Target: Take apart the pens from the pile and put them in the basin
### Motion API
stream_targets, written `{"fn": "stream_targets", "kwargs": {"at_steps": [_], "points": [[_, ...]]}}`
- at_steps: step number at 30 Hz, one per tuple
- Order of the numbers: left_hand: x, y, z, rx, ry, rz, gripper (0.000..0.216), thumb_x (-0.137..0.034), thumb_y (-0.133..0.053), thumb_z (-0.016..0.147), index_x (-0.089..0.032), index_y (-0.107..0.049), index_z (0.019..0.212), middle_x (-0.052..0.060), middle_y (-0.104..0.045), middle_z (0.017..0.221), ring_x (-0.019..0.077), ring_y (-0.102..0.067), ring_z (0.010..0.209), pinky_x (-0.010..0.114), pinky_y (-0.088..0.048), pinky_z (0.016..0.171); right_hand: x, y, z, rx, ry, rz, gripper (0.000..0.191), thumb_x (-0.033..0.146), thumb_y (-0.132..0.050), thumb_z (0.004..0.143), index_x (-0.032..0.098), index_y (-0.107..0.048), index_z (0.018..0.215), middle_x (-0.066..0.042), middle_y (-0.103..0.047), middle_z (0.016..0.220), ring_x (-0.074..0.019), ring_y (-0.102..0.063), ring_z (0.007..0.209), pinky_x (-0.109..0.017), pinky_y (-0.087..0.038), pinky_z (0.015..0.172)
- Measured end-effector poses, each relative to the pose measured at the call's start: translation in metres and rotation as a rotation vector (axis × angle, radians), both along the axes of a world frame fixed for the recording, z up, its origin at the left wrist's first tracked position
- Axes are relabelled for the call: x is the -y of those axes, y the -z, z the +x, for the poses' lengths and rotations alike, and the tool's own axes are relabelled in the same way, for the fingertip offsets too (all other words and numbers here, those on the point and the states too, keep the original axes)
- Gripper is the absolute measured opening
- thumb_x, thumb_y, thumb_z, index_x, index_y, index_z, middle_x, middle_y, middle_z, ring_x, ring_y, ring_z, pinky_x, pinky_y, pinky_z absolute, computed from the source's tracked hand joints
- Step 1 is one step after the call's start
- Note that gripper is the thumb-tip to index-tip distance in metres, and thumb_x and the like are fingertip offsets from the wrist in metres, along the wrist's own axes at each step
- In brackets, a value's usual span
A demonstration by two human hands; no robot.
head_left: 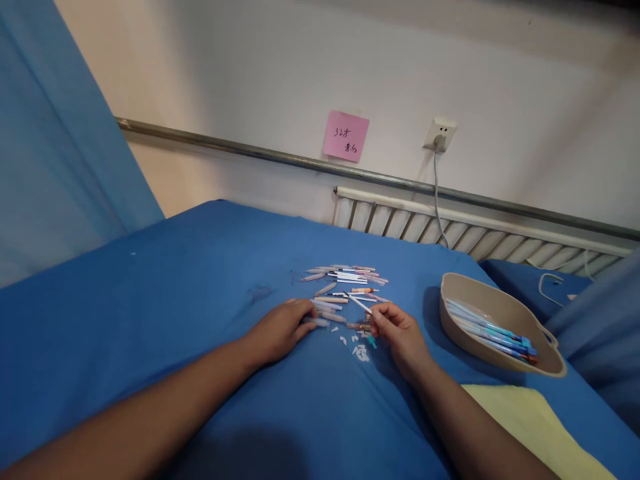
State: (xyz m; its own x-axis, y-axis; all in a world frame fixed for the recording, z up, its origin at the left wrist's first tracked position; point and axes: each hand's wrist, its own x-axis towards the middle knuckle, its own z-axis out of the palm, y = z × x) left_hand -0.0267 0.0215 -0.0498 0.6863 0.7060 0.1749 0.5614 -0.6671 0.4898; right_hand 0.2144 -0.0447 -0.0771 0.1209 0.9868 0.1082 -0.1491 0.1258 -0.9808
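My right hand point(397, 333) pinches a thin white pen refill point(361, 305) with a dark tip, which slants up to the left. My left hand point(286, 328) lies on the blue sheet with its fingers curled around the end of a pale pen barrel point(320, 322); the fingers partly hide it. Several more pale barrels point(331, 316) lie beside that hand. Beyond both hands are rows of white refills point(350, 277) and pen parts, with an orange piece point(363, 291) among them. Small white pieces point(361, 353) and a teal clip point(371, 341) lie between my hands.
To the right stands a beige basket point(453, 320) holding several blue-topped pens point(493, 333). A yellow cloth point(525, 420) lies in front of it. Behind the bed are a radiator point(395, 217), a metal rail point(280, 155) and a plugged-in cord point(437, 187). A blue curtain point(60, 133) hangs at left.
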Motion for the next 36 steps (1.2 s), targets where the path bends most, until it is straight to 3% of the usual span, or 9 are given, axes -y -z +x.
{"fn": "stream_targets", "kwargs": {"at_steps": [5,11,24,36], "points": [[0.005,-0.013,-0.001,0.165,-0.103,-0.004,0.015,-0.030,-0.052,0.083,-0.020,-0.059,0.092,0.002,-0.063,0.088,0.0177,-0.056,0.082,0.029,-0.042,0.076,0.003,0.003,0.003,-0.099,0.001,-0.056,0.024,0.041,-0.067,0.075,0.018,-0.063,0.082,0.002,-0.054,0.061,-0.0099,-0.043,0.055,-0.022,-0.033,0.056],[0.016,-0.025,0.001,0.364,-0.164,-0.122,0.014,-0.027,-0.056,0.078,-0.018,-0.062,0.087,0.001,-0.064,0.083,0.0146,-0.056,0.075,0.026,-0.044,0.070,0.007,0.003,0.000,-0.040,-0.033,-0.091,0.026,0.043,-0.066,0.076,0.018,-0.062,0.080,0.003,-0.051,0.056,-0.0103,-0.041,0.055,-0.022,-0.030,0.056],[0.013,-0.019,0.004,0.657,-0.248,-0.495,0.021,-0.037,-0.062,0.074,-0.016,-0.060,0.079,-0.002,-0.054,0.065,0.0103,-0.048,0.060,0.021,-0.037,0.054,0.008,0.006,0.000,0.092,-0.047,-0.071,0.025,0.042,-0.062,0.079,0.018,-0.060,0.076,0.004,-0.049,0.054,-0.0095,-0.039,0.054,-0.023,-0.028,0.055],[0.013,-0.015,0.007,0.729,-0.249,-0.560,0.024,-0.036,-0.064,0.072,-0.015,-0.059,0.082,-0.002,-0.054,0.067,0.0100,-0.047,0.061,0.021,-0.037,0.056,0.006,0.003,0.000,0.181,-0.033,-0.040,0.025,0.043,-0.061,0.077,0.018,-0.060,0.074,0.003,-0.049,0.054,-0.0104,-0.041,0.053,-0.023,-0.030,0.053]]}}
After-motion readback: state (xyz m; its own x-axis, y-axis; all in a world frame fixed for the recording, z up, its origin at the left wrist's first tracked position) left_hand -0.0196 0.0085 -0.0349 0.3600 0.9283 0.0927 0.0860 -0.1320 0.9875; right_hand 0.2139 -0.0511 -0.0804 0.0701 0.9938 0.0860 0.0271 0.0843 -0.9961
